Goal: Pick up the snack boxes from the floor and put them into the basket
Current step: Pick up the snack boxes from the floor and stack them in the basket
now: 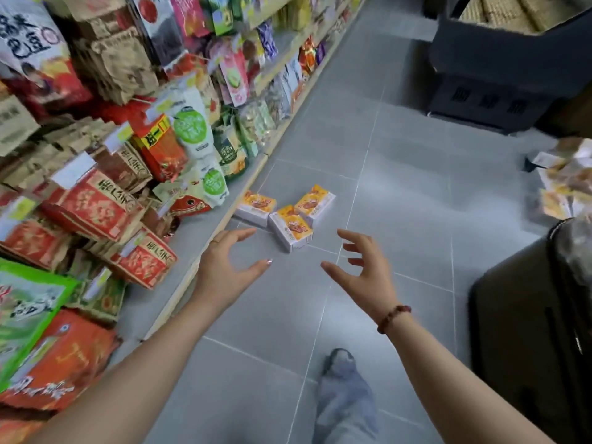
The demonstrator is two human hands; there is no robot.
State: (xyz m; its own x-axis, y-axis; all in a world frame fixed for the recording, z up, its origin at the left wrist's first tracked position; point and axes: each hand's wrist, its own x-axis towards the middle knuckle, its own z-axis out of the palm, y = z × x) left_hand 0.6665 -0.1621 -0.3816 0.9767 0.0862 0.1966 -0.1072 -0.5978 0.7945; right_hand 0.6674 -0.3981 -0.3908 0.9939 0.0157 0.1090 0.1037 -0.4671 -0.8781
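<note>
Head camera looks down a shop aisle onto a grey tiled floor (400,187). Three snack boxes lie there in a loose cluster, close against the foot of the left-hand shelf (179,302). All three are white-sided with orange-yellow tops. The left box (256,206) lies nearest the shelf, the middle box (292,227) is the nearest of the three, and the right box (315,200) sits just beyond it. The middle box touches both of the others.

Both arms reach forward on the near side of the boxes. The left hand (224,270) is released, with fingers spread and thumb out, grasping nothing; a ring shows on one finger. The right hand (362,270) is likewise spread and loosely bent, empty, with a beaded bracelet (393,318) at the wrist. Neither hand touches a box.

The shelf holds crowded snack bags and red-printed cartons, leaning outward. At the near right stands a tall black basket (525,331); pale crinkled packaging shows over its rim, too blurred to name. At the far right a dark crate (499,65) holds woven straw-coloured rolls (506,11). Between the two, at the right edge, lies a heap of pale packets (563,181). A leg in blue jeans (346,389) shows at the near edge.
</note>
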